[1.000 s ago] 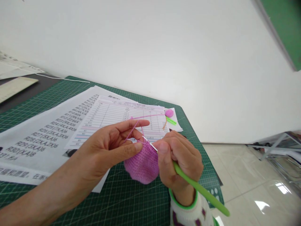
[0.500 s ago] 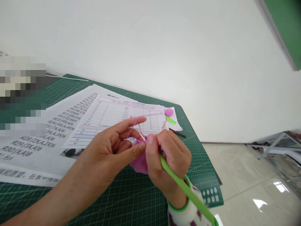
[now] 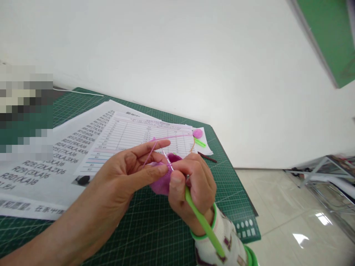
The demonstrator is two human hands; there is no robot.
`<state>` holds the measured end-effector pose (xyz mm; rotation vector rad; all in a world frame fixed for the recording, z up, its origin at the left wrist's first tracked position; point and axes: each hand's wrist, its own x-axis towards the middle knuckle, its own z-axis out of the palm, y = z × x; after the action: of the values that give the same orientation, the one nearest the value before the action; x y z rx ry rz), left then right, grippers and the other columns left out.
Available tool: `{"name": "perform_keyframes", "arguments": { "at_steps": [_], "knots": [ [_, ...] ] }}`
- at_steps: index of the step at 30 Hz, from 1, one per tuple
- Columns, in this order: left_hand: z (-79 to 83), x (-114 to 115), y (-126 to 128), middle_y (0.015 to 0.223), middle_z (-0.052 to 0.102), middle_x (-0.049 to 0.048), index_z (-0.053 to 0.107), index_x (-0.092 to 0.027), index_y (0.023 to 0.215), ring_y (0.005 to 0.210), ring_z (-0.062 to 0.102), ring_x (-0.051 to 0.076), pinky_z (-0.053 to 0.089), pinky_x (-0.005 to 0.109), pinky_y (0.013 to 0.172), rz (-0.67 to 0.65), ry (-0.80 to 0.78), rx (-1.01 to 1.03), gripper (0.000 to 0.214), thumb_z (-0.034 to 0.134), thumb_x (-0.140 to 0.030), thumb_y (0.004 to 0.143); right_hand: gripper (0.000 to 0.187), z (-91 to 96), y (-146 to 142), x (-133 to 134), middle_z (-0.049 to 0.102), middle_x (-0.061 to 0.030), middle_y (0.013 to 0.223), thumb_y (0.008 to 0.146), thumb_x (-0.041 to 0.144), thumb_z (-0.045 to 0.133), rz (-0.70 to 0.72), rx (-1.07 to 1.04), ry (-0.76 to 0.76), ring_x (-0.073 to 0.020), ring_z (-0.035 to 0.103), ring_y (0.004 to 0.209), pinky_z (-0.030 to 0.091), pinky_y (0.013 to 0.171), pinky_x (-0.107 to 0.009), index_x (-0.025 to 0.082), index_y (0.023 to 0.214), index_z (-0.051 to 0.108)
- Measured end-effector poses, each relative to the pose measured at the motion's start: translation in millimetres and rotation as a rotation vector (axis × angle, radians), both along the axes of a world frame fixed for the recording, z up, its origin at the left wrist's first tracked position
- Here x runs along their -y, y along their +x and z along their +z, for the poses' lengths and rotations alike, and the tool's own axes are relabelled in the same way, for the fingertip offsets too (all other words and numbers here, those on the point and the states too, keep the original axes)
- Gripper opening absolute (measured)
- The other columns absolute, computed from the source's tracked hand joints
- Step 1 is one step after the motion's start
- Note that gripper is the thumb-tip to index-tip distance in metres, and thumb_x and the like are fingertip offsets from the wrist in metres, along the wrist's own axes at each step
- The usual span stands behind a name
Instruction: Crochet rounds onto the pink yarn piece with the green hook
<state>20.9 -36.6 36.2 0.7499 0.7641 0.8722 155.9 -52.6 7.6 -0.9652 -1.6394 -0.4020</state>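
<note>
My left hand (image 3: 130,171) pinches a pink crocheted piece (image 3: 161,183) between thumb and fingers, with the index finger stretched out and pink yarn (image 3: 172,137) running over it. My right hand (image 3: 191,186) is closed round a crochet hook with a green handle (image 3: 203,221); the metal tip (image 3: 167,159) pokes into the top edge of the piece. The yarn leads away to a small pink ball (image 3: 198,133) at the far end of the papers. Most of the crocheted piece is hidden behind my fingers.
A green cutting mat (image 3: 155,232) covers the table. Printed sheets (image 3: 55,159) and a table chart (image 3: 133,135) lie on it. A green clip (image 3: 200,143) and a dark thin stick (image 3: 208,158) lie near the mat's far corner. A white wall is behind; tiled floor lies to the right.
My right hand has swung left and turned, so the hook handle now points down toward me. The crocheted piece is now mostly covered by my fingers.
</note>
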Motion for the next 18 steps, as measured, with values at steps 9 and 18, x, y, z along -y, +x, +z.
{"name": "perform_keyframes", "arguments": {
  "at_steps": [9,18],
  "knots": [
    [4.6,-5,-6,0.079,0.073,-0.0024,0.074,-0.027,0.115,0.092,0.068,0.019,0.051,0.022,0.081,-0.111,0.002,0.025,0.039,0.080,-0.024,0.076,0.026,13.7,19,12,0.065,-0.0021,0.068,0.098,0.020,0.045,0.166,0.057,-0.030,-0.0113,0.059,0.063,0.044,0.057,-0.029,0.011,0.084,0.065],
    [1.3,-8,-11,0.084,0.077,-0.0008,0.072,-0.031,0.120,0.080,0.067,0.015,0.054,0.018,0.073,-0.166,-0.036,0.024,0.043,0.078,-0.022,0.078,0.023,22.3,27,19,0.060,0.0001,0.059,0.092,0.011,0.049,0.243,-0.054,-0.146,-0.0112,0.053,0.054,0.038,0.050,-0.030,0.014,0.079,0.067]
  ]
}}
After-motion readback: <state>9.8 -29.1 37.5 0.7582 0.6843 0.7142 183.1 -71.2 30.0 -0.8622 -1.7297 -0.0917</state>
